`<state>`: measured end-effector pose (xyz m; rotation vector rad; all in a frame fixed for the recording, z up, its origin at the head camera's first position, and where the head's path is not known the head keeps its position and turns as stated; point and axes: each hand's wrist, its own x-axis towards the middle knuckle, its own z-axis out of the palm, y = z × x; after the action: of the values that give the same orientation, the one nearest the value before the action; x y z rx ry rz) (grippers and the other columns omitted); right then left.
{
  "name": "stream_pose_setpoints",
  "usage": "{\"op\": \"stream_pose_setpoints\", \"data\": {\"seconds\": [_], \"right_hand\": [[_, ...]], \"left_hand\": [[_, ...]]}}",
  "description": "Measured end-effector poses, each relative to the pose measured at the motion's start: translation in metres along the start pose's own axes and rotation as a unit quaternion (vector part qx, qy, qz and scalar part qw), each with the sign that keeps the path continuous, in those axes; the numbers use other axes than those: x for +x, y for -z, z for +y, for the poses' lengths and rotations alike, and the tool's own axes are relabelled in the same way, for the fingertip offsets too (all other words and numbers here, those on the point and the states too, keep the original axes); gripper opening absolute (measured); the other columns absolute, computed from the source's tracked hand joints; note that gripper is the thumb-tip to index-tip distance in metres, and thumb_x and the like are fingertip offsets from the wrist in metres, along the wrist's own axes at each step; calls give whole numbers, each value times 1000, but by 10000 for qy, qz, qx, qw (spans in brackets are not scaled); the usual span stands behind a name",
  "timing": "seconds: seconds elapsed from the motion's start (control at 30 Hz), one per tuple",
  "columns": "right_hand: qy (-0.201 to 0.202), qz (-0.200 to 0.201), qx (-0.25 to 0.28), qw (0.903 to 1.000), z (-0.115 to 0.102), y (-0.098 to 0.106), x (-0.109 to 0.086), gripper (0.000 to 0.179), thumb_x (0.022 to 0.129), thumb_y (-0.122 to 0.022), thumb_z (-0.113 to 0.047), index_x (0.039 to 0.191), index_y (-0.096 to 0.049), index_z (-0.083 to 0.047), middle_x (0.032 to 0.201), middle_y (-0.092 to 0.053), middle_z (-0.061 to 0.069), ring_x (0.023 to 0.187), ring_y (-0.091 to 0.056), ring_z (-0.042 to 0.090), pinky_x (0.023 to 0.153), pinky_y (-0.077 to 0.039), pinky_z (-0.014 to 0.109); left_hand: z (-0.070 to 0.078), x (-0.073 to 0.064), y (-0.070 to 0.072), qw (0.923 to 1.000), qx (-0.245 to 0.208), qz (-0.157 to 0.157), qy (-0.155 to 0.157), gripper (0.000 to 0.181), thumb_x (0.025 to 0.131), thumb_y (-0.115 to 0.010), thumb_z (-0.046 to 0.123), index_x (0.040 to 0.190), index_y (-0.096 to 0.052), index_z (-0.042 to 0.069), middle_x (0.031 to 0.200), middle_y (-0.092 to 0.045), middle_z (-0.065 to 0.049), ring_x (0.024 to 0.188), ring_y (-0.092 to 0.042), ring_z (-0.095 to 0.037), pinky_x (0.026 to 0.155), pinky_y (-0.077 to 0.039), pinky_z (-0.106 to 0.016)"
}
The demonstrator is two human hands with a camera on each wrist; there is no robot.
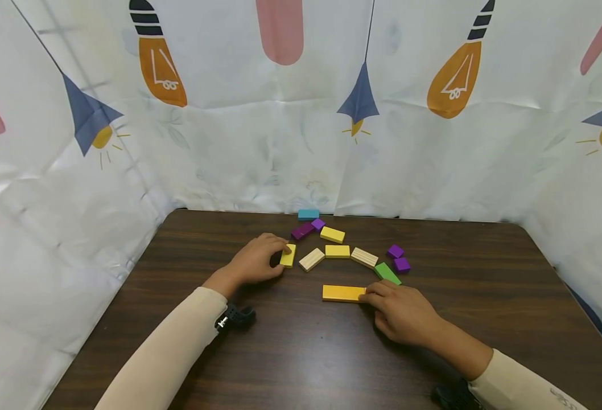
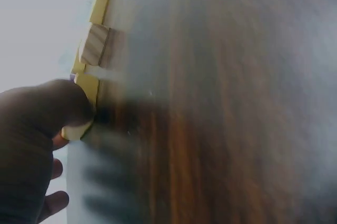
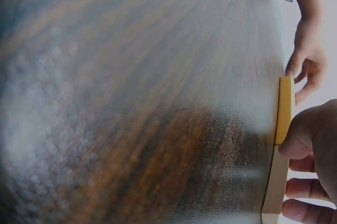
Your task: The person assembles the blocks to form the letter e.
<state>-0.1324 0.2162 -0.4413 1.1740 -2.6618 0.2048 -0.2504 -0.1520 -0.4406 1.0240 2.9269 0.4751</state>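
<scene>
White cloth [image 1: 280,165] with lamp pictures [image 1: 358,94] hangs behind a dark brown table [image 1: 311,359]. On the table, blocks make a bent row [image 1: 337,251], like a rainbow. The left hand [image 1: 255,259] pinches a short yellow block [image 1: 289,257] at the row's left end, just apart from the next one, a wood block [image 1: 312,259]. A green block [image 1: 387,273] makes the right end. The right hand [image 1: 403,313] holds the right end of a long yellow block [image 1: 344,293] between thumb and fingers. That block lies flat on the near side of the row. By the right thumb, a pale piece [image 3: 275,179] meets a yellow one; it is hard to tell what it is.

The row looks mostly made, but both hands seem busy, so it may not be done. A spare yellow block [image 1: 333,234], a dark purple block [image 1: 302,230], a small purple block [image 1: 318,224] and a blue block [image 1: 308,214] lie farther back. Two purple cubes [image 1: 401,265] sit near the green block. These look left over, or yet to be used.
</scene>
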Motion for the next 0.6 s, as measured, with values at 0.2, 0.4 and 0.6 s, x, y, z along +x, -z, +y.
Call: {"op": "stream_pose_setpoints", "data": {"seconds": [0.2,0.4,0.6], "right_hand": [[24,43,-4,10000,0,0,1,34,82,-72,-9,116,-74,-14,110,-65,0,98,-63,17,68,-57,36],[29,59,-28,10000,-1,0,0,35,81,-72,-9,115,-75,-14,110,-65,0,97,-63,17,66,-56,35],[-23,-10,-33,10000,0,-1,0,35,82,-72,-10,116,-74,-15,112,-65,0,98,-63,17,66,-56,35]], "left_hand": [[-5,-6,-1,9996,-41,174,-217,37,88,-79,29,121,-72,13,138,-61,-4,130,-50,-28,109,-41,-52],[-1,-17,-2,9975,-156,273,-627,37,87,-79,31,119,-72,14,135,-62,-2,128,-52,-26,107,-43,-50],[8,-27,-4,9961,-244,204,-822,36,88,-78,31,120,-72,15,135,-63,-1,126,-54,-24,106,-44,-49]]}}
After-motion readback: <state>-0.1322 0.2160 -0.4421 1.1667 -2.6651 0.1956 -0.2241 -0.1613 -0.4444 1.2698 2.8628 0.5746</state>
